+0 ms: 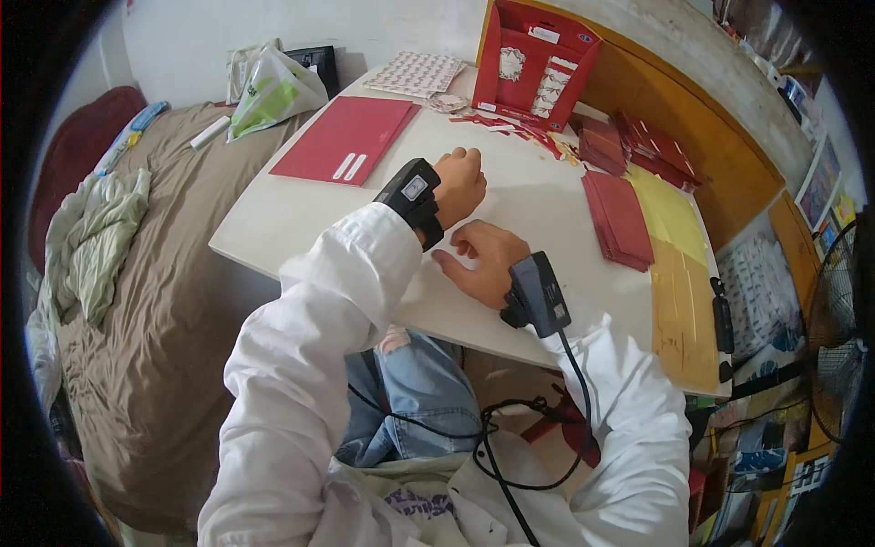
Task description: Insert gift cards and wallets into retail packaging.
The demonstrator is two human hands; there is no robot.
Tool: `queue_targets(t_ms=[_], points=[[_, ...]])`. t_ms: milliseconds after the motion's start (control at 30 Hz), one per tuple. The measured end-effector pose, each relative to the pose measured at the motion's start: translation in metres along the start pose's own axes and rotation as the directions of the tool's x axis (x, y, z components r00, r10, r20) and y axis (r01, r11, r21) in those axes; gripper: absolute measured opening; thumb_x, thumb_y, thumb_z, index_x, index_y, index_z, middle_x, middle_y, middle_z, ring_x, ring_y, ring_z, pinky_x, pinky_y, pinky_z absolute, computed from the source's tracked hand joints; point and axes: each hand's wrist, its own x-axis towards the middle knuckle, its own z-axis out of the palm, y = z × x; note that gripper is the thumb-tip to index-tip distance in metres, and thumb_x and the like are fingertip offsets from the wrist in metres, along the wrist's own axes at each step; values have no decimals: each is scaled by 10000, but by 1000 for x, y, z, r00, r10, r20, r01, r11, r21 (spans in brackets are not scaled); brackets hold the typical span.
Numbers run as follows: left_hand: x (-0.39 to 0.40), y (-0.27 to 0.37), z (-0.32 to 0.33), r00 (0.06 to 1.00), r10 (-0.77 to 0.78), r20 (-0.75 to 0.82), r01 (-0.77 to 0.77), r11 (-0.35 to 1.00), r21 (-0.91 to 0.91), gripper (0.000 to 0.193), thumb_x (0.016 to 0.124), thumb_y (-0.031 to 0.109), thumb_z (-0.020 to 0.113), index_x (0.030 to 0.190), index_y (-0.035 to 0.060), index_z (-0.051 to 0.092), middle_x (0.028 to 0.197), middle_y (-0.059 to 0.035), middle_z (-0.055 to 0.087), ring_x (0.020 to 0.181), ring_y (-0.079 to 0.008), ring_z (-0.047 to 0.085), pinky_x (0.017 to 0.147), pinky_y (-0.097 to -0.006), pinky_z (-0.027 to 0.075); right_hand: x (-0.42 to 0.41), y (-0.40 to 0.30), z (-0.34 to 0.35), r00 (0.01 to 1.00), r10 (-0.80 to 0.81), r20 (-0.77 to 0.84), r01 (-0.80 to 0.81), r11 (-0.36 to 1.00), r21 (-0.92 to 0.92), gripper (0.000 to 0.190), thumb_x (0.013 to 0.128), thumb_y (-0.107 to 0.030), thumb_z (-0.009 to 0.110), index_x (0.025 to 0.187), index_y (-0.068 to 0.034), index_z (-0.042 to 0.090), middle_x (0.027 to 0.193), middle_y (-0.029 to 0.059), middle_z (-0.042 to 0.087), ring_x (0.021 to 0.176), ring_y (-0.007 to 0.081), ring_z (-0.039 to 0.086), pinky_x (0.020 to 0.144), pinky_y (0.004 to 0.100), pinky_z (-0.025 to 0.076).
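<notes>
Over the middle of the white table [519,195] is my left hand [461,186], back up, with a black device strapped to its wrist; its fingertips are partly hidden. Nearer the front edge, my right hand [489,263] has thumb and fingers curved apart with nothing between them; a cabled black device sits at that wrist. Red card sheets [345,137] with two white slots lie at the table's left. To the right is a stack of small red envelopes [616,220]. A red display box [533,65] with white cut-out pieces stands at the back.
Red scraps [523,131] lie before the box. More red bundles [656,150], yellow sheets [666,212] and tan sheets [683,314] line the right side. A patterned pad [415,73] is at the back left. A bed [157,308] adjoins the left; a black cable [485,444] hangs over my lap.
</notes>
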Motion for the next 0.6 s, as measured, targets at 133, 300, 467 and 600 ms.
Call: queue_targets(t_ms=[133,300,467,600], points=[[3,10,-4,997,31,64,-32,999,28,218,855,169,478,981,1,535,969,-198,590,912,-356,598,781,-462,485,6,-2,0,996,61,63,-63,998,31,360,734,-399,677,835,-59,618,760,97,645,723,283,647,662,387,505],[5,2,2,997,-3,72,-2,998,66,233,854,172,484,996,-5,536,991,-209,588,923,-353,597,797,-450,487,7,3,6,994,53,95,-55,998,13,324,732,-317,701,916,-59,636,799,96,662,672,221,630,628,328,500],[9,-2,15,1000,0,17,-1,998,61,236,855,177,486,991,-8,541,972,-209,599,889,-354,612,786,-453,490,9,1,0,995,78,70,-83,994,78,310,722,-333,709,837,-49,662,746,96,666,624,226,629,605,333,503],[17,-13,36,1000,-22,-4,22,1000,3,230,860,193,493,965,-3,554,936,-217,608,861,-359,620,780,-449,488,13,7,-5,985,165,56,-171,978,122,340,712,-354,713,775,-25,655,694,114,652,620,239,638,593,336,496]])
